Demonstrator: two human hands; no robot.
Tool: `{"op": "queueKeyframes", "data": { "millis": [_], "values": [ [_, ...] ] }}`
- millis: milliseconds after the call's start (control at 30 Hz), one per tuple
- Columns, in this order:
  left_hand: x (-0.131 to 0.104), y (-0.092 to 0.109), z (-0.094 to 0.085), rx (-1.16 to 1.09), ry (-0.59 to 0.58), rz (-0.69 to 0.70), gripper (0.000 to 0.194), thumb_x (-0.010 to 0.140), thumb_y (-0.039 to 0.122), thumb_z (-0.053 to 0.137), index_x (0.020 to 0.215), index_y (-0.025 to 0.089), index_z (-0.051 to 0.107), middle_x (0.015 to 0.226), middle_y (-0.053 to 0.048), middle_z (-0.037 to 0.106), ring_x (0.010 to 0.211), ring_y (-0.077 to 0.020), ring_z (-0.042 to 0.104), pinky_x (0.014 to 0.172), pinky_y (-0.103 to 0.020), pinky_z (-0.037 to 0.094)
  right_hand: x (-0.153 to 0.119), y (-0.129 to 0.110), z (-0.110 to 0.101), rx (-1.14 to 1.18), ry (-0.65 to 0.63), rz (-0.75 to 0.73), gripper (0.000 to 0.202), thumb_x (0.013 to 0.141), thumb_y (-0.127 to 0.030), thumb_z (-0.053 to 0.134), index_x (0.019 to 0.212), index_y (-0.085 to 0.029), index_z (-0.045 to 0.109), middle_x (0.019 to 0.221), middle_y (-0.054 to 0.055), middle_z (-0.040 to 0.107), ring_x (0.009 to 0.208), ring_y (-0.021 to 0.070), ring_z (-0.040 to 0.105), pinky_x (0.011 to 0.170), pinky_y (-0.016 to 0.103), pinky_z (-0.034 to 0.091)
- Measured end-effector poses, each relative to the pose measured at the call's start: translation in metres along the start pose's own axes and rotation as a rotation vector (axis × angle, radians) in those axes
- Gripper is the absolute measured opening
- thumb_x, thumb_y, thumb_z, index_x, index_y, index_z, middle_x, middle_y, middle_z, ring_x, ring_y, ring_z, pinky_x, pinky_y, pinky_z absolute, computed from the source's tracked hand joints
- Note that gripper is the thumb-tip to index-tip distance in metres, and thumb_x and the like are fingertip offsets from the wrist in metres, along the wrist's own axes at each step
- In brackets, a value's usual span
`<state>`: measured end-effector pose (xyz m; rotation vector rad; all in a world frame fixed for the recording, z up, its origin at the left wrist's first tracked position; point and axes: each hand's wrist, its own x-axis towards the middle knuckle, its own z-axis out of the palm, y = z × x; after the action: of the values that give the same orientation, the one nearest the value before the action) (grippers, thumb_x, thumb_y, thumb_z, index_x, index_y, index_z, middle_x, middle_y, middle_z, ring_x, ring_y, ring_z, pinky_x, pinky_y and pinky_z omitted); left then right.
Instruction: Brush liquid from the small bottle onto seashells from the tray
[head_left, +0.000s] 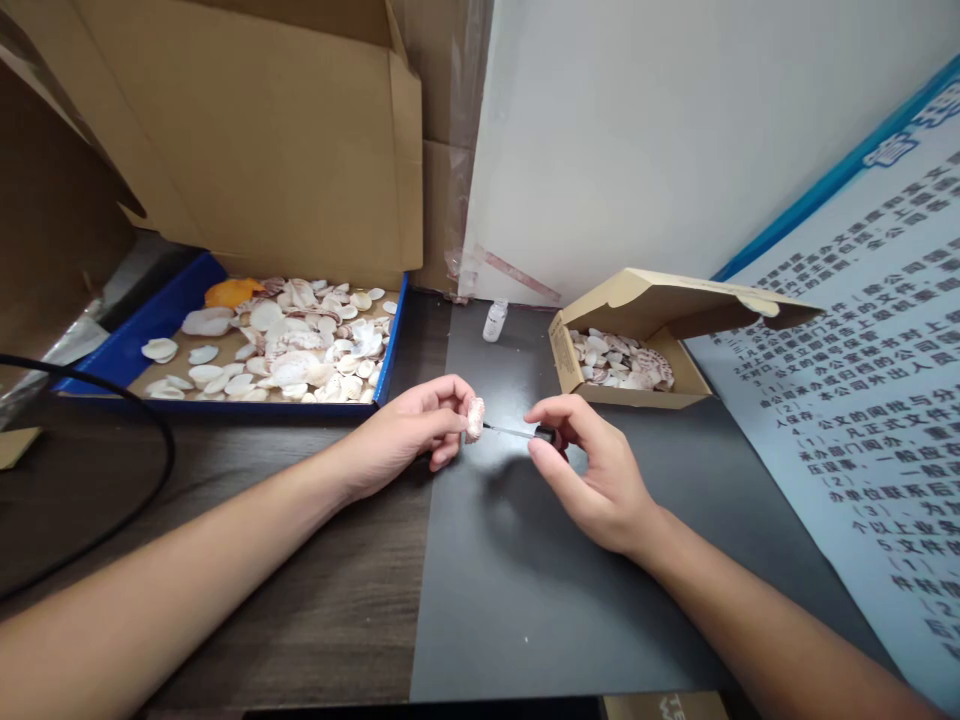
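Between the fingertips of my left hand (420, 430) is a small pinkish-white shell (475, 420), held on edge above the dark mat. My right hand (589, 470) grips the black cap (546, 435) of a thin applicator brush (510, 431). The brush points left, and its dark tip reaches the shell's side facing my right hand; whether it touches cannot be made out. Behind my hands stands a small clear bottle (494, 322) without a cap on it, with a pale label.
At the left, a blue-edged cardboard box (388, 340) holds many loose shells and an orange piece. An open smaller carton (566, 355) with shells stands at the right. A black cable (169, 450) curves across the left side. A printed poster (847, 400) borders the right.
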<state>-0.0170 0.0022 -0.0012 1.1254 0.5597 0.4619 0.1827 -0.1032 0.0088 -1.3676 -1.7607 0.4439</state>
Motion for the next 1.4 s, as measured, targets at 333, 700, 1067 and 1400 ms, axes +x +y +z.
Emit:
{"op": "queueKeyframes", "data": {
  "millis": [333, 700, 1067, 1400],
  "values": [
    [-0.0004, 0.0004, 0.0004, -0.002, -0.002, 0.001, 0.009, 0.081, 0.012, 0.060, 0.086, 0.017, 0.055, 0.080, 0.003, 0.058, 0.050, -0.0036, 0.043, 0.047, -0.018, 0.034, -0.0003, -0.0007, -0.0005, -0.004, -0.025, 0.020, 0.012, 0.091, -0.020, 0.056, 0.103, -0.023, 0.055, 0.077, -0.002, 0.054, 0.060, 0.0118, 0.050, 0.056, 0.025, 0.044],
    [0.0007, -0.0013, -0.0004, -0.030, -0.017, 0.022, 0.010, 0.085, 0.016, 0.062, 0.089, 0.018, 0.053, 0.083, 0.003, 0.057, 0.049, -0.0025, 0.041, 0.046, -0.018, 0.033, -0.0007, -0.0017, -0.0006, -0.018, -0.031, 0.015, 0.013, 0.091, -0.020, 0.056, 0.103, -0.023, 0.055, 0.077, -0.002, 0.055, 0.059, 0.0122, 0.050, 0.056, 0.025, 0.044],
    [0.0003, -0.0006, 0.0003, -0.043, -0.019, 0.021, 0.011, 0.085, 0.017, 0.063, 0.089, 0.017, 0.053, 0.083, 0.003, 0.056, 0.050, -0.0029, 0.041, 0.047, -0.019, 0.033, 0.0007, -0.0028, -0.0007, -0.038, -0.030, 0.010, 0.010, 0.092, -0.021, 0.055, 0.101, -0.022, 0.056, 0.077, -0.002, 0.056, 0.059, 0.0117, 0.051, 0.056, 0.025, 0.044],
    [0.0001, 0.0006, 0.0014, -0.034, -0.002, 0.011, 0.012, 0.083, 0.018, 0.064, 0.088, 0.018, 0.053, 0.082, 0.003, 0.056, 0.050, -0.0036, 0.041, 0.047, -0.019, 0.033, 0.0006, -0.0027, -0.0009, -0.049, -0.043, 0.000, 0.010, 0.090, -0.020, 0.057, 0.100, -0.023, 0.056, 0.076, -0.002, 0.056, 0.057, 0.0112, 0.050, 0.055, 0.025, 0.044]
  ]
}}
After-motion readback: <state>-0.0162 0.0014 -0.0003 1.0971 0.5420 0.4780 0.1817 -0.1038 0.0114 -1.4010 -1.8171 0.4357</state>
